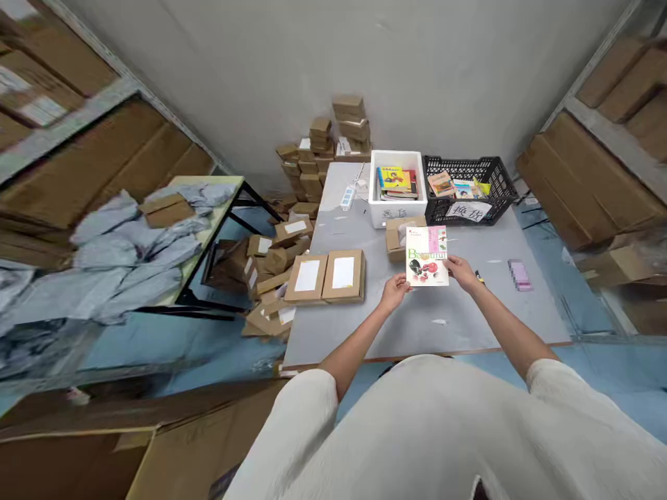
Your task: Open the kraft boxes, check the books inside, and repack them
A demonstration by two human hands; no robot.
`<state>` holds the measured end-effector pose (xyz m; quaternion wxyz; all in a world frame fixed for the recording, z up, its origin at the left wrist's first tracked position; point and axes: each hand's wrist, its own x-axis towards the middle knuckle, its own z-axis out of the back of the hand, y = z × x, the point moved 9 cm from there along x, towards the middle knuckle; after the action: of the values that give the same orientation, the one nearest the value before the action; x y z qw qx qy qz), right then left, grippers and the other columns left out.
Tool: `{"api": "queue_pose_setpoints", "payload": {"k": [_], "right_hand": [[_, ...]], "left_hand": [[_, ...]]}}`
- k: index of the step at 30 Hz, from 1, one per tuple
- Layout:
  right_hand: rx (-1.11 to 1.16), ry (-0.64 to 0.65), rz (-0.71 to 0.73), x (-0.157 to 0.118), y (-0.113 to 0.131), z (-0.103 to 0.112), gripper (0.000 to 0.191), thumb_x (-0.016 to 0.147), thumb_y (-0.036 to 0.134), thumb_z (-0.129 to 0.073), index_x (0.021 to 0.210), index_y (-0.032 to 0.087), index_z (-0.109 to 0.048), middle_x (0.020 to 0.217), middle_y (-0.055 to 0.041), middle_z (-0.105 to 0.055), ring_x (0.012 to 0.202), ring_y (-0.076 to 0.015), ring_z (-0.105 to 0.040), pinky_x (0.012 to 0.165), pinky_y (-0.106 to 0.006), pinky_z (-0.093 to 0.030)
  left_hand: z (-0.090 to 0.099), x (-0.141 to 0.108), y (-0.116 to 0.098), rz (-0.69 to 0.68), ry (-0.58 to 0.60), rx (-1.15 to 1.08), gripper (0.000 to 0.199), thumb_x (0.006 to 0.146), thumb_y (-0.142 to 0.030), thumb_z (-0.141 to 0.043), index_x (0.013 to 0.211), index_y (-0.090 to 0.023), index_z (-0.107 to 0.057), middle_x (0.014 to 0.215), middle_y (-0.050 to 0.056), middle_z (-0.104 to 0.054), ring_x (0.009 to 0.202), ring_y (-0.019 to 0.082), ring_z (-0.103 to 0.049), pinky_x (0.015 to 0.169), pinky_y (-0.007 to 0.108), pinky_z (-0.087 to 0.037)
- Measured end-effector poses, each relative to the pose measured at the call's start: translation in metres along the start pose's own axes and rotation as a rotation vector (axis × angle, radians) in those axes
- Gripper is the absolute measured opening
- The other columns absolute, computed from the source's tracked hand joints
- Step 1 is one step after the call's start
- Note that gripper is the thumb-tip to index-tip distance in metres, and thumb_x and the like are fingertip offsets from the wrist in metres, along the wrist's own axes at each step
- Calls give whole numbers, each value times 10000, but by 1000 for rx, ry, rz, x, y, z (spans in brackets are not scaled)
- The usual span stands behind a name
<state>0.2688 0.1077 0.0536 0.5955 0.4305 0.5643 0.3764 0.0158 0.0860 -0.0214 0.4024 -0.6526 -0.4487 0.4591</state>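
A white book (pixel 427 257) with red fruit and the word "Beautiful" on its cover is held up over the grey table (pixel 365 333). My left hand (pixel 394 290) grips its lower left corner, and my right hand (pixel 461 271) grips its right edge. Just behind the book, partly covered by it, is a small open cardboard box (pixel 394 239). Two flat cardboard parcels with white labels (pixel 326 276) lie side by side to the left of my left hand. Near my right wrist lies a small yellow and black tool (pixel 479 277).
At the back stand a white box of books (pixel 398 208) and a black crate of books (pixel 490 208). A power strip (pixel 347 197) lies left of them. Cardboard parcels (pixel 271 305) pile up left of the table. Grey bags (pixel 130 243) cover a side table.
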Motion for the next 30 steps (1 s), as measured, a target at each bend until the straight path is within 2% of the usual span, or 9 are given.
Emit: {"api": "queue_pose_setpoints", "payload": {"k": [5,9,13,16,20,25,28,30], "right_hand": [[-110,107,22,10,19,-18,416,739,374,-864,1115,229,-760,1037,-40,-849,841,-210,-771,689,-277,-592],[-163,140,30,27,26,-30,312,766,263,-843,1065,203,-778,888,-43,-828,717,-182,-757,619,-250,-576],[-41,31,48,62,36,-39,252,792,213,-838,1038,195,-787,873,-46,-823,793,-195,-776,759,-310,-670],[37,-37,29,94,41,-51,246,788,202,-843,1029,191,-790,881,-43,-824,829,-202,-792,833,-334,-692],[52,-75,3,140,46,-67,207,770,235,-856,964,194,-799,823,-34,-807,838,-218,-795,798,-326,-692],[-15,-87,35,195,53,-76,213,766,311,-857,923,182,-795,817,-47,-794,854,-232,-781,807,-348,-677],[7,-61,84,223,61,-81,302,774,323,-850,1031,172,-802,981,-93,-829,1026,-271,-791,939,-394,-667],[74,-47,109,235,65,-84,446,764,289,-861,1192,191,-785,1214,-121,-820,1224,-283,-759,1073,-420,-623]], "left_hand": [[12,36,-35,-63,-74,18,426,752,-448,-916,1044,-185,-753,946,83,-822,845,215,-763,871,423,-674],[19,59,-58,-101,-93,49,397,810,-409,-881,1109,-178,-759,1034,115,-827,942,245,-779,905,433,-668],[29,87,-75,-94,-117,97,401,840,-391,-872,1165,-187,-759,1011,96,-821,966,239,-782,925,422,-654],[43,115,-88,-75,-177,86,360,843,-364,-871,1124,-169,-761,938,81,-809,880,214,-776,866,382,-649],[63,155,-100,-38,-279,50,258,854,-286,-855,1053,-146,-768,866,60,-794,771,179,-761,792,342,-643],[75,203,-108,-1,-335,37,187,889,-236,-828,1038,-126,-798,838,69,-801,802,202,-791,851,374,-669],[76,231,-118,-26,-364,40,260,914,-224,-798,1150,-114,-802,920,88,-822,867,218,-806,920,401,-669],[78,245,-126,-72,-408,43,357,914,-192,-790,1264,-124,-777,1128,121,-828,1016,229,-808,1003,398,-644]]}}
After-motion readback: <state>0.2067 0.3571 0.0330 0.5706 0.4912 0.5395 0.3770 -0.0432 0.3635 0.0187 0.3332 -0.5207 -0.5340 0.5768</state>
